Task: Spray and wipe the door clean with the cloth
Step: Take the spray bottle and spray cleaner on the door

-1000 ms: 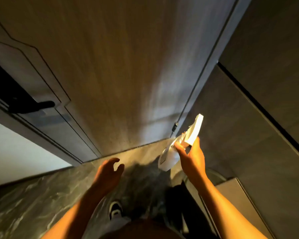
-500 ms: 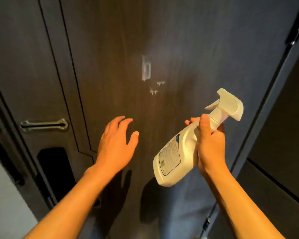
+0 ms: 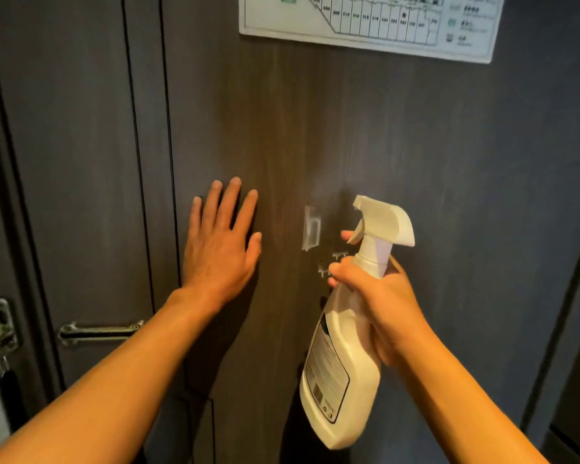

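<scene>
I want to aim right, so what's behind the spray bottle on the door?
Behind the spray bottle is the dark door, with small white marks showing beside the bottle's neck and a clear holder just above left. Whatever lies directly behind the bottle and the right hand is covered.

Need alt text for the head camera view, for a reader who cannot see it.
A person's right hand holds a white spray bottle, nozzle aimed at a dark wood-grain door, while the open left hand is spread flat at the door. A floor-plan sign hangs above; no cloth is visible.
</scene>
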